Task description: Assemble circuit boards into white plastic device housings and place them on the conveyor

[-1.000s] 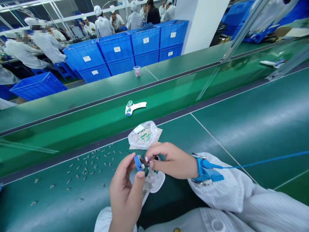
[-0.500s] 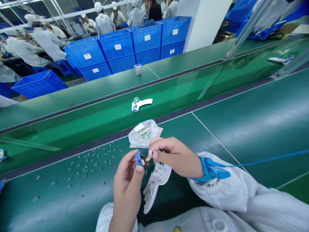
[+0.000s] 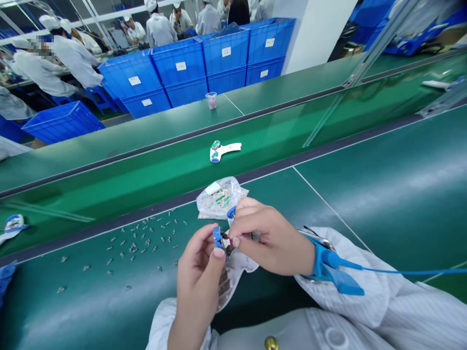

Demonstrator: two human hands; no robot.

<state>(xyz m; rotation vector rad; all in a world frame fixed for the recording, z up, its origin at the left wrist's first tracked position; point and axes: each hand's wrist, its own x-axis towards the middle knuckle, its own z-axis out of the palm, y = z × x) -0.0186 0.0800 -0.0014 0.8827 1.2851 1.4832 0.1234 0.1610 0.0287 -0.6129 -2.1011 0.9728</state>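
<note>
Gripping a small blue component (image 3: 218, 237) at lower centre of the frame in the curled fingers of the left hand (image 3: 199, 287), and pinching the same part with the right hand (image 3: 272, 238), its closed fingertips meeting it from the other side, probably steadying something this small between both grips. Showing too little between the fingers for telling the part's exact kind. Lying beneath the hands, a white plastic shell half (image 3: 242, 266) resting on the green tabletop (image 3: 365, 214), apparently staying within easy reach. Sitting just above, a clear plastic bag (image 3: 219, 198) of green circuit boards, likely kept close for quick picking. Spreading to the left, small loose metal parts (image 3: 142, 238), seemingly laid out singly. Wrapping the right wrist, a blue anti-static strap (image 3: 321, 265), presumably grounding the person during handling.
</note>
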